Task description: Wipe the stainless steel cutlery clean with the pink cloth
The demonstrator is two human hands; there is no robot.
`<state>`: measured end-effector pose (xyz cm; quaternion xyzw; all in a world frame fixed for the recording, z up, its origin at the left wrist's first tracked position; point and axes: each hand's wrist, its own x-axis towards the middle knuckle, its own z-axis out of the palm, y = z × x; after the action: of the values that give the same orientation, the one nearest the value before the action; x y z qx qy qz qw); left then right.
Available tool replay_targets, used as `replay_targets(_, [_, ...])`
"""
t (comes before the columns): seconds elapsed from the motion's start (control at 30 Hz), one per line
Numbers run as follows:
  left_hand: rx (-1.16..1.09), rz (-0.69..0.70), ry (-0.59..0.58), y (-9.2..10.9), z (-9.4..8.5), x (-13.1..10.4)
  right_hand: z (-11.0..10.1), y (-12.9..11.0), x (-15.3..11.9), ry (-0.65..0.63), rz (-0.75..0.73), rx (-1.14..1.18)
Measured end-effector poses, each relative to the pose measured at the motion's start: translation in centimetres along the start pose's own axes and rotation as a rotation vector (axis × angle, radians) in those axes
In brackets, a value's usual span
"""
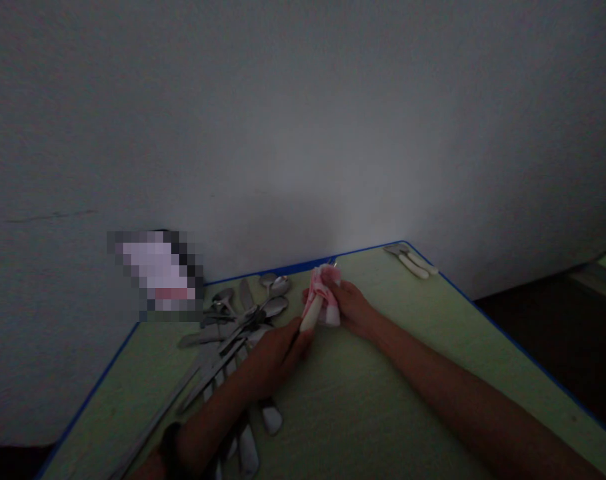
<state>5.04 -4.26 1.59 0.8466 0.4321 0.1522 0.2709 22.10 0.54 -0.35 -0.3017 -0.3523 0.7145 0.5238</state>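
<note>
My left hand (277,357) is closed round the white handle (311,319) of a piece of cutlery, which tilts up and away from me. A pink and white cloth (331,313) is wrapped about its upper part, and my right hand (351,303) grips the cloth there. Thin shiny tips poke out above the cloth, too small to tell whether they are fork tines. Beneath and beside my left hand lies a loose pile of metal cutlery (227,340), with spoons (275,307) and knives among it. My left forearm hides part of this pile.
Two white-handled pieces of cutlery (413,265) lie near the far right corner of the pale green table (373,407), which has a blue edge. At the far left stands a blurred-out object (157,270). A grey wall (303,120) rises directly behind the table.
</note>
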Motion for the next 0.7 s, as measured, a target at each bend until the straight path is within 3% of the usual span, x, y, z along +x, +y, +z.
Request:
replay_targets(0.37, [-0.075, -0.027, 0.037, 0.19, -0.17, 0.24, -0.40, -0.30, -0.15, -0.110, 0.066, 0.018])
replay_targets(0.7, [0.025, 0.087, -0.024, 0.10, -0.45, -0.24, -0.13, 0.11, 0.46, 0.134, -0.158, 0.135])
